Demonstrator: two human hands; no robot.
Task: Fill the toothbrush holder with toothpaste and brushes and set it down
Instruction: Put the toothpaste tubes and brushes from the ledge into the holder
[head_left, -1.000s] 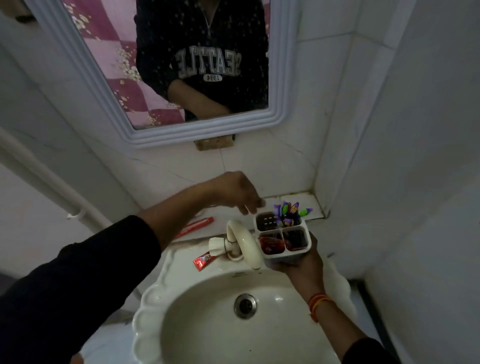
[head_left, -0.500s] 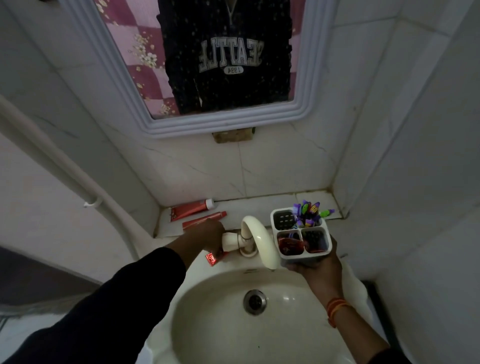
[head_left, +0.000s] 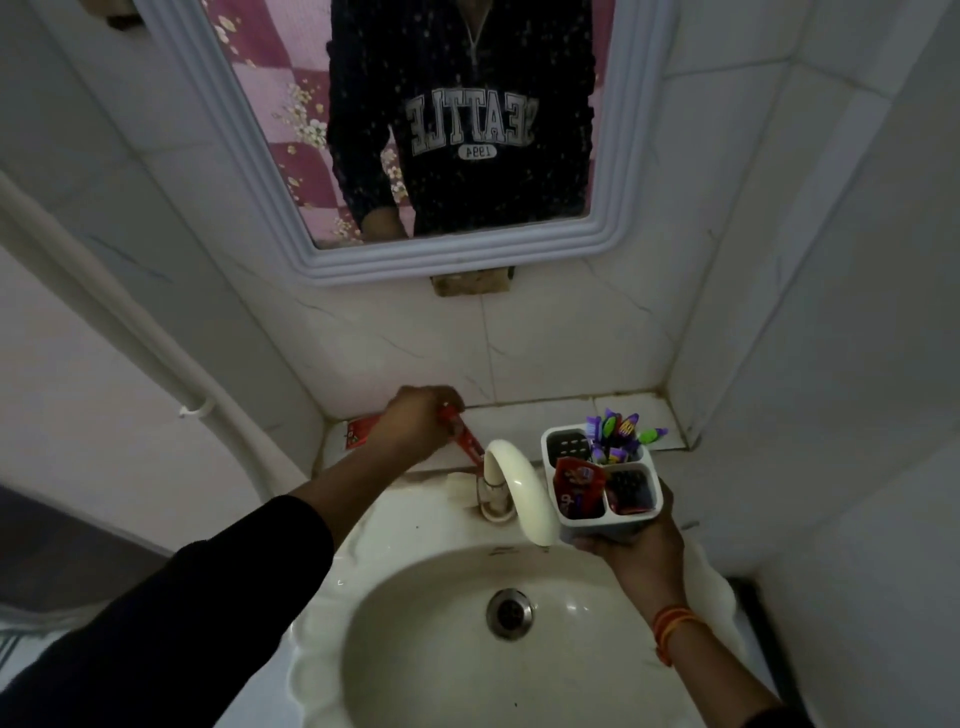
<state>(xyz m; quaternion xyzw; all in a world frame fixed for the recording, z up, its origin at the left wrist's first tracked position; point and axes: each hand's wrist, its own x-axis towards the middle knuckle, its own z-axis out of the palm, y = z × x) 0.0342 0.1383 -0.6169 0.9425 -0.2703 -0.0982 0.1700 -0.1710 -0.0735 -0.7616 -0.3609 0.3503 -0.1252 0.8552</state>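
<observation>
My right hand (head_left: 641, 553) holds a white four-compartment toothbrush holder (head_left: 652, 486) from below, above the sink's right rim. Several purple and green toothbrushes (head_left: 618, 431) stand in its back right compartment. A red toothpaste tube (head_left: 576, 483) sticks out of the front left one, and something dark red lies in the front right. My left hand (head_left: 415, 423) is on the tiled ledge behind the tap, fingers closed on a slim red toothpaste tube (head_left: 465, 439) that angles toward the tap. Another red tube (head_left: 358, 432) lies on the ledge, partly hidden under that hand.
A cream curved tap (head_left: 517, 486) stands between my hands, right beside the holder. Below is the white sink basin (head_left: 415, 623) with its drain (head_left: 510, 613). A framed mirror (head_left: 447, 260) hangs above the ledge (head_left: 550, 415); a white pipe (head_left: 156, 364) runs down the left wall.
My left hand left the spot beside the tap, where the small red tube no longer lies, and moved back onto the ledge, closing on the slim tube. A red tube now stands in the holder's front left compartment.
</observation>
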